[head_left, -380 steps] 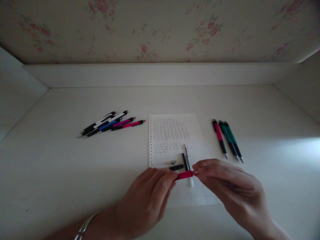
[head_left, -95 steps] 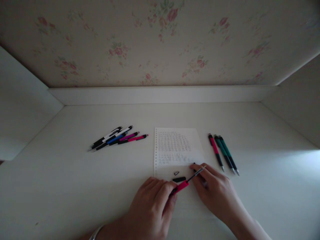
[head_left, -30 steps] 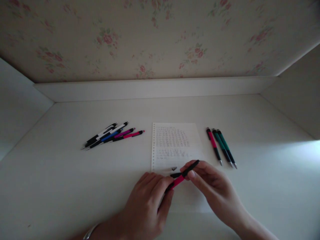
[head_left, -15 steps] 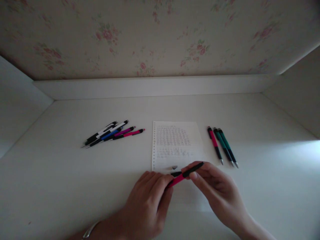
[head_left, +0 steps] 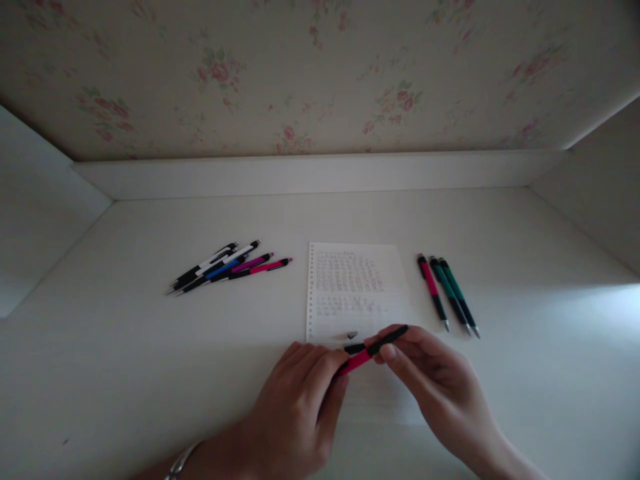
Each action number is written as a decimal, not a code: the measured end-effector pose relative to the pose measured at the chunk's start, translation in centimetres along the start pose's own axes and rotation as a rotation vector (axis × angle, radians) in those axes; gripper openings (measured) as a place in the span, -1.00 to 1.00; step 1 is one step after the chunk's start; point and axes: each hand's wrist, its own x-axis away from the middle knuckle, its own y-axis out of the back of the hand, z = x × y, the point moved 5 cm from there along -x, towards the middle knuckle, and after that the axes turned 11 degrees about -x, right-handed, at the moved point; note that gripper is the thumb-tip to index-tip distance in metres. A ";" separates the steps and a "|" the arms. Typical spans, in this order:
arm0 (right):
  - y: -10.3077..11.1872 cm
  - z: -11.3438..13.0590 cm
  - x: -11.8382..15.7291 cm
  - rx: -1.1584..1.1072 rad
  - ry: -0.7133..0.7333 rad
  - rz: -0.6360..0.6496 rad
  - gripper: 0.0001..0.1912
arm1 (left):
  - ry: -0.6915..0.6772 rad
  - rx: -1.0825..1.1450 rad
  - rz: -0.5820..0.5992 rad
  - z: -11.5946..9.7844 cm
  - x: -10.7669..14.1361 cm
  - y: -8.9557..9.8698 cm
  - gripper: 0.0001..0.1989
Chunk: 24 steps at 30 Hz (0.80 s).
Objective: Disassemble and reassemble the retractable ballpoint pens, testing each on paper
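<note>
A pink pen (head_left: 358, 361) with a black grip is held in both hands, tilted up to the right above a sheet of paper. Thumb and fingers of my left hand (head_left: 303, 393) close round its pink end. My right hand (head_left: 433, 377) pinches the black grip between thumb and fingers. No metal tip shows on the grip's far end. A small silver cone-shaped pen tip (head_left: 353, 335) lies on the handwritten paper (head_left: 395, 273), just beyond the hands. The pen's black clip sticks out near my left fingers.
On the left of the white desk (head_left: 150, 373) lies a fanned pile of several pens (head_left: 220, 268), white, blue, purple and pink. To the right lie a pink pen (head_left: 432, 288) and two green pens (head_left: 453, 293). A floral wall (head_left: 320, 80) rises behind the desk.
Both hands keep the same hold on the pink pen, with hardly any movement. The whole view has shifted slightly.
</note>
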 end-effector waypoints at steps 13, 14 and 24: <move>0.1 -0.1 0.1 0.019 -0.010 -0.015 -0.85 | -0.004 0.040 -0.003 0.0 0.0 0.1 -0.76; 0.1 0.0 0.1 0.013 -0.002 -0.011 -0.85 | 0.000 0.042 -0.006 0.0 0.0 0.1 -0.76; 0.1 -0.1 0.1 0.009 0.001 -0.025 -0.86 | 0.000 0.027 -0.012 0.1 0.1 -0.1 -0.74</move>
